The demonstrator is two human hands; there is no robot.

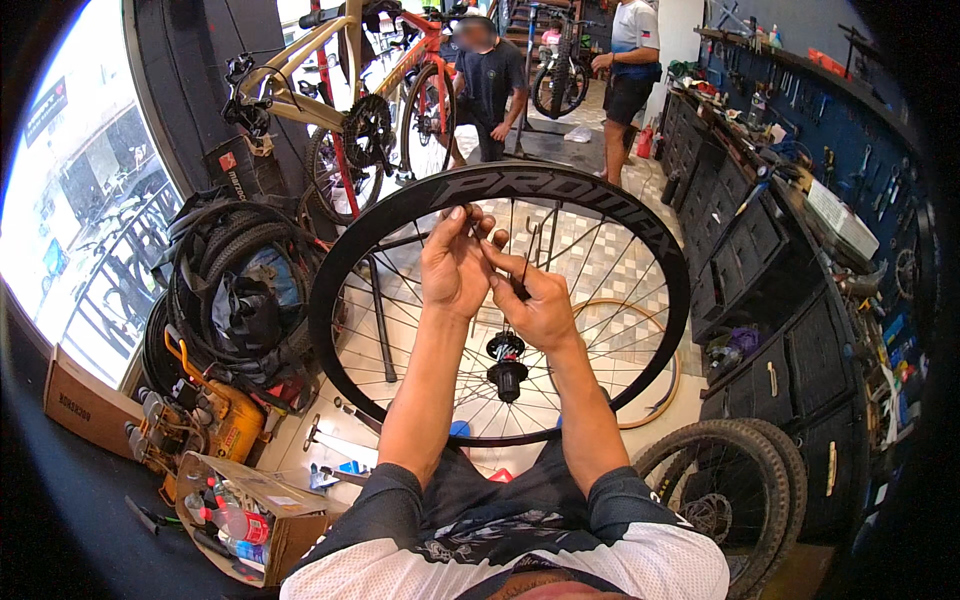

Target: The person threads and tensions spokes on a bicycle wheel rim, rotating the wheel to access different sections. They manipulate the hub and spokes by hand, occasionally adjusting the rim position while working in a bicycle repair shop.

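A bicycle wheel (326, 290) with a deep black rim, thin dark spokes and a black hub (508, 378) stands tilted before me, without a tyre. Both my hands reach over it, near the far part of the rim. My left hand (455, 262) is turned palm up, its fingers curled together at the tips; what they hold, if anything, is too small to make out. Close beside it, my right hand (537, 305) has its fingers bent in a pinch. Thin dark rods, one with a hooked end (533, 228), rise by the right fingers; I cannot tell whether they are gripped.
Bicycles (370, 125) hang on stands at the far left, with a person (490, 85) crouching behind. Piled tyres (230, 240), a yellow compressor (232, 425) and a cardboard box (270, 500) lie left. Dark drawers (745, 260) line the right, with more tyred wheels (725, 480) nearer.
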